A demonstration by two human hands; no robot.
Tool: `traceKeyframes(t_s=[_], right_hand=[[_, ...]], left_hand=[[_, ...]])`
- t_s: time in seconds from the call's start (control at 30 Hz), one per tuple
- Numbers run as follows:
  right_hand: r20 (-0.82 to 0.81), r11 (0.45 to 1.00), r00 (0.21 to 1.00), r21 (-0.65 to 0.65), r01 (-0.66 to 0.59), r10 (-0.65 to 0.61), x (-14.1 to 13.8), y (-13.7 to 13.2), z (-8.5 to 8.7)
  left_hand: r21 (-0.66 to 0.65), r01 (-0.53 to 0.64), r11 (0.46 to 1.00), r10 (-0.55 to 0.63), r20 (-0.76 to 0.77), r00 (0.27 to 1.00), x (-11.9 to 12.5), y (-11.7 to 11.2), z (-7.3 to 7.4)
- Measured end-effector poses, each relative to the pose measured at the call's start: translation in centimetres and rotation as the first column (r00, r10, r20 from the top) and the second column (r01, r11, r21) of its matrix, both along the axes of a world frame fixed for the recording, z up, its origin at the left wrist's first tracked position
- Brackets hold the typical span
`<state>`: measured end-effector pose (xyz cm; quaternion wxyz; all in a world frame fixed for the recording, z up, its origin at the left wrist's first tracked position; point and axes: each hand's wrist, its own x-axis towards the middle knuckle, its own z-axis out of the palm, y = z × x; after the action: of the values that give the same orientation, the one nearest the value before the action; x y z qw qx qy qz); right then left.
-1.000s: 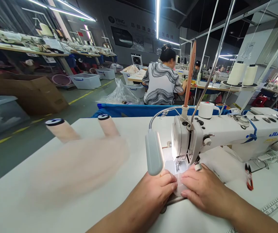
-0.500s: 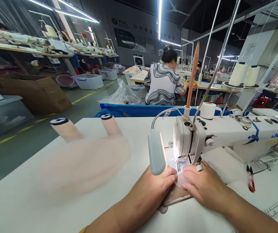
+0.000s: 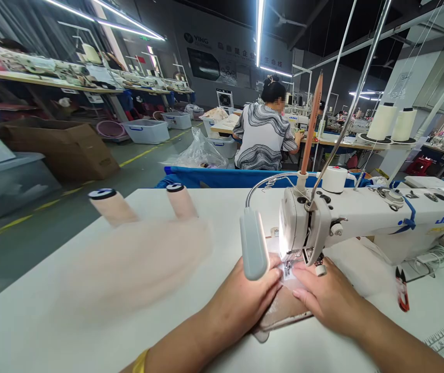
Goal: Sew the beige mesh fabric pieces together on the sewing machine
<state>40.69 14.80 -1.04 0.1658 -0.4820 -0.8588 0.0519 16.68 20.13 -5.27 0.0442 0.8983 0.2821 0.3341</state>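
Observation:
My left hand [image 3: 245, 303] and my right hand [image 3: 323, 298] press flat on a small beige fabric piece [image 3: 282, 313] lying on the white table. Their fingertips meet just below the presser foot [image 3: 289, 268] of a white JUKI sewing machine [image 3: 365, 217]. The fabric's far end runs under the foot, lit by the machine's grey gooseneck lamp [image 3: 253, 251], which hides part of my left fingers. Both hands hold the fabric down with fingers closed together.
A sheer peach fabric pile [image 3: 129, 264] and two thread cones [image 3: 111, 206] lie left on the table [image 3: 51, 331]. Red snips [image 3: 401, 290] sit right of the machine. Another person [image 3: 263, 132] works at a table ahead. Bins and a cardboard box [image 3: 59, 147] line the aisle.
Both hands have slid forward with the fabric toward the presser foot; more of the beige piece now shows behind my fingers. The view shifted slightly.

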Motion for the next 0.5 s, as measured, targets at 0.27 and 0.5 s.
traceKeyframes(t_s=[0.27, 0.5], right_hand=[[-0.106, 0.991, 0.994, 0.13, 0.023, -0.009, 1.2, -0.4, -0.3], [-0.133, 0.929, 0.939, 0.242, -0.279, 0.316, 0.7, -1.0, 0.0]], left_hand=[[0.075, -0.262, 0.962, 0.271, -0.164, 0.949, -0.2, -1.4, 0.6], [-0.169, -0.019, 0.985, -0.028, -0.275, 0.961, 0.1, -4.6, 4.2]])
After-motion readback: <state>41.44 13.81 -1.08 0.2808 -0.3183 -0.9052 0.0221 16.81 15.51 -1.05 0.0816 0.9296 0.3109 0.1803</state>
